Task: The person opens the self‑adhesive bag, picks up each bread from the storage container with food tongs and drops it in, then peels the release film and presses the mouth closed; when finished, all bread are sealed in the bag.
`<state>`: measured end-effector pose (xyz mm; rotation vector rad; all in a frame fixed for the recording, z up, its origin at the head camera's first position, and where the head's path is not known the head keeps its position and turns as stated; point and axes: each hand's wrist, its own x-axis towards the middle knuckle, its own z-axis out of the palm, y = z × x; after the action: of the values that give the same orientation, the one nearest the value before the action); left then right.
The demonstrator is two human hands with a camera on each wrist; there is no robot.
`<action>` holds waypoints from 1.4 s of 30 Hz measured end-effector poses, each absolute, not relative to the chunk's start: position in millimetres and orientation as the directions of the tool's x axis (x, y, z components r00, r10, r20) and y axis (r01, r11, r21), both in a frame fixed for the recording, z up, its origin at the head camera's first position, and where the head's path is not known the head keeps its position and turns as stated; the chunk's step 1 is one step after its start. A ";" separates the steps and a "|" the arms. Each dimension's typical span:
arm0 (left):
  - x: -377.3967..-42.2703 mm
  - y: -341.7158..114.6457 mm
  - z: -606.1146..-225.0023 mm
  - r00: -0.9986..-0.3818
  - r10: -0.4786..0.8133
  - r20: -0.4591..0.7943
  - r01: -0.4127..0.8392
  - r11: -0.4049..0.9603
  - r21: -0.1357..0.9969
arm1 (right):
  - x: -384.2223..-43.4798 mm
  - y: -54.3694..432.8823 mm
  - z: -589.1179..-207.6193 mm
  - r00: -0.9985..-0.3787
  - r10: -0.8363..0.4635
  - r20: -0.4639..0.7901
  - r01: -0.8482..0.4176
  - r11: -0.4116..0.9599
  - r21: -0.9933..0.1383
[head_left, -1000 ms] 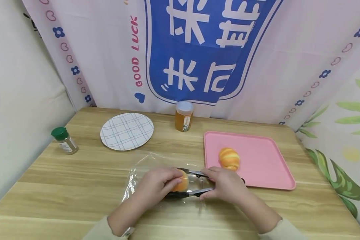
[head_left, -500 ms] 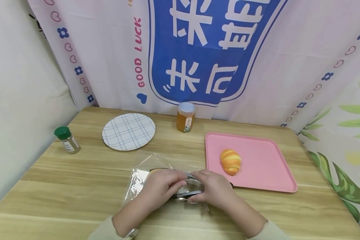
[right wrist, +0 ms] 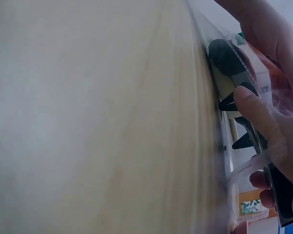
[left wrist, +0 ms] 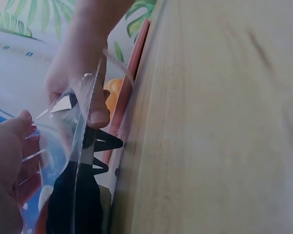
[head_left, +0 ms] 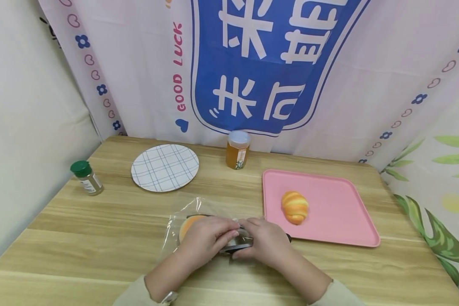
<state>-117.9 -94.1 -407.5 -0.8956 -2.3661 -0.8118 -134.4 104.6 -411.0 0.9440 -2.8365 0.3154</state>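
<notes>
A clear plastic bag (head_left: 196, 205) lies on the wooden table (head_left: 99, 238), and my left hand (head_left: 206, 236) holds it near its mouth, thumb and fingers at the film. Black-and-metal tongs (left wrist: 75, 195) reach inside the bag. Gripping them from the right, my right hand (head_left: 265, 242) has its thumb on one arm and fingers on the other. A round bun (head_left: 186, 227), orange on top and pale at its side, sits in the bag at the tongs' heads, partly hidden behind my left hand. The two hands nearly meet.
On the right, a pink tray (head_left: 332, 212) carries a croissant-like bread roll (head_left: 295, 207). Behind the bag stand a honey-coloured jar (head_left: 237, 151) and a checked white plate (head_left: 164, 168). A green-capped spice jar (head_left: 87, 178) is at the far left. A printed cloth (head_left: 145, 76) hangs behind the table.
The right hand has moved left with the tongs, pushing the bun deeper into the bag, past the left hand. The left hand stays nearly in place. The head view has shifted slightly.
</notes>
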 end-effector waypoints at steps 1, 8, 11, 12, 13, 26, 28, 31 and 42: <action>-117.8 -93.4 -406.7 -0.667 0.425 0.612 0.711 0.608 0.352 | -134.2 104.4 -411.0 -0.791 -0.580 0.195 -0.609 0.779 -0.151; -118.3 -89.3 -400.3 -0.654 0.441 0.614 0.725 0.595 0.345 | -132.7 104.0 -410.0 -0.790 -0.579 0.203 -0.608 0.782 -0.135; -118.3 -89.8 -400.0 -0.653 0.437 0.618 0.725 0.598 0.343 | -132.7 105.0 -410.6 -0.796 -0.570 0.203 -0.601 0.784 -0.156; -118.3 -90.3 -400.4 -0.653 0.435 0.620 0.724 0.599 0.342 | -132.7 105.4 -411.0 -0.802 -0.564 0.199 -0.595 0.785 -0.171; -118.2 -90.8 -400.8 -0.653 0.432 0.622 0.724 0.598 0.344 | -132.8 105.9 -411.3 -0.807 -0.557 0.194 -0.588 0.786 -0.190; -117.6 -92.0 -403.1 -0.669 0.409 0.621 0.712 0.594 0.375 | -136.3 104.3 -414.0 -0.816 -0.547 0.186 -0.578 0.768 -0.276; -117.2 -91.1 -402.9 -0.664 0.414 0.623 0.716 0.593 0.369 | -136.6 102.4 -413.7 -0.815 -0.549 0.186 -0.579 0.770 -0.268; -116.5 -89.4 -403.0 -0.658 0.424 0.622 0.722 0.588 0.364 | -136.1 99.5 -412.8 -0.815 -0.548 0.187 -0.579 0.764 -0.286; -119.3 -92.0 -409.2 -0.744 0.405 0.531 0.657 0.586 0.474 | -135.8 94.0 -410.9 -0.817 -0.552 0.168 -0.577 0.780 -0.243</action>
<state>-119.3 -92.0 -409.2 -0.8592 -2.4519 -0.9512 -135.8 94.0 -410.9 0.9160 -2.8810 0.4358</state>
